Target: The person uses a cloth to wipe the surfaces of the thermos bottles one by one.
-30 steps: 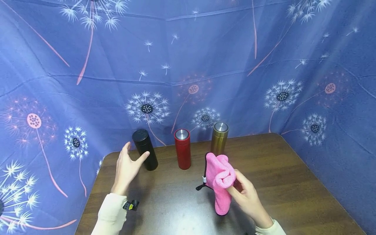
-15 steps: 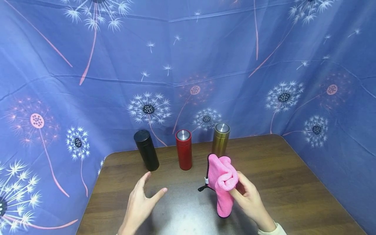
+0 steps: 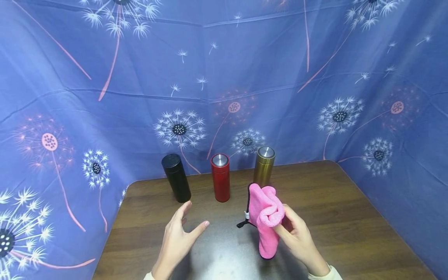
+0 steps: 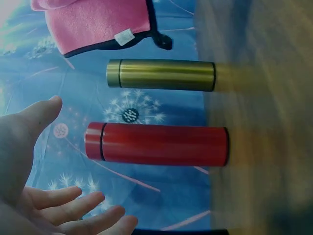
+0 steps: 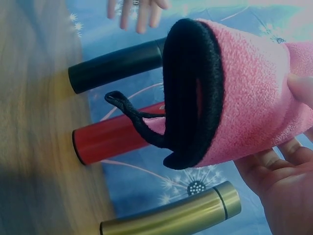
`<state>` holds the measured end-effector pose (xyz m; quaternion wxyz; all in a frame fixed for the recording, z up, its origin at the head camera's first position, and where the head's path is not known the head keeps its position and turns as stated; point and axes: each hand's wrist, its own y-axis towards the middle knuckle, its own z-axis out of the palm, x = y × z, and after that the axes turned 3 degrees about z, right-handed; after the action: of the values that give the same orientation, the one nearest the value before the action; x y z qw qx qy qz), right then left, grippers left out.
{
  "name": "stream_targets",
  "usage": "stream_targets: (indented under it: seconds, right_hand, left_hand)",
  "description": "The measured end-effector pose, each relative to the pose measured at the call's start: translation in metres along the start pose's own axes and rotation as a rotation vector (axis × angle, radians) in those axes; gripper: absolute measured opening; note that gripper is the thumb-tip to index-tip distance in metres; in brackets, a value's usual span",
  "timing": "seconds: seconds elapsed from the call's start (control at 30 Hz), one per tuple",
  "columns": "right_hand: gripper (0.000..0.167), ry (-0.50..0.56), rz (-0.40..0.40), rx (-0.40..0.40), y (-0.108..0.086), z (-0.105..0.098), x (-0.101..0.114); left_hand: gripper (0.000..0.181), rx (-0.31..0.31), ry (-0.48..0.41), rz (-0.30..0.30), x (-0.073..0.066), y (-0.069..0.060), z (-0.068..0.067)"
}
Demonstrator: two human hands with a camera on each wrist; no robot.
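The left hand [image 3: 176, 239] has moved away from the side of the black bottle [image 3: 176, 179] toward the middle of the table [image 3: 332, 210]; the right hand [image 3: 301, 241] has kept nearly the same place. The left grip is released: the thumb is spread from the extended fingers, which point toward the black bottle and hold nothing. The right grip grasps the folded pink cloth [image 3: 267, 221] at its side, thumb on one face and fingers on the other. The cloth is held over the table in front of the gold bottle [image 3: 265, 167], hiding its lower part in the head view. Black edging [image 5: 210, 98], a white tag [image 3: 246, 215] and a black loop [image 3: 242, 224] show on it. Black, red [image 3: 220, 182] and gold bottles stand upright and apart, in a row before a blue dandelion-print curtain [image 3: 280, 58].
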<state>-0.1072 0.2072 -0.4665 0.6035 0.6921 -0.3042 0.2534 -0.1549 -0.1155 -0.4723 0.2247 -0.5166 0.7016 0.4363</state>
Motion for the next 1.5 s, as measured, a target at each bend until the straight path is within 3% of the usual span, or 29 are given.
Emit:
stream_targets:
  seconds: [0.17, 0.4, 0.63, 0.73, 0.9, 1.13, 1.37, 1.5]
  right_hand:
    - [0.049, -0.003, 0.007, 0.004, 0.0, 0.0, 0.001]
    - [0.05, -0.05, 0.048, -0.007, -0.006, -0.004, 0.002]
    - [0.047, -0.06, 0.074, 0.002, -0.008, -0.004, 0.0]
    - [0.048, -0.051, 0.101, 0.003, -0.009, -0.003, 0.0]
    - [0.048, -0.038, 0.099, 0.002, -0.01, -0.001, -0.002]
    - [0.049, -0.039, 0.09, -0.009, -0.012, -0.002, -0.004]
    - [0.048, -0.075, 0.101, -0.007, -0.015, -0.008, -0.006]
    - [0.047, -0.088, 0.116, -0.017, -0.015, -0.011, -0.006]
  left_hand:
    - [0.081, -0.018, -0.02, 0.11, -0.01, 0.036, 0.005]
    - [0.077, 0.014, -0.146, 0.114, -0.014, 0.098, 0.013]
    - [0.089, 0.073, 0.007, 0.113, -0.02, 0.144, 0.032]
    - [0.092, 0.106, 0.021, 0.105, -0.017, 0.157, 0.042]
    - [0.093, 0.123, 0.032, 0.085, -0.006, 0.167, 0.054]
    - [0.077, 0.116, 0.022, 0.115, 0.0, 0.168, 0.06]
    - [0.073, 0.123, -0.036, 0.158, -0.012, 0.161, 0.053]
    - [0.07, 0.132, -0.07, 0.198, -0.024, 0.15, 0.042]
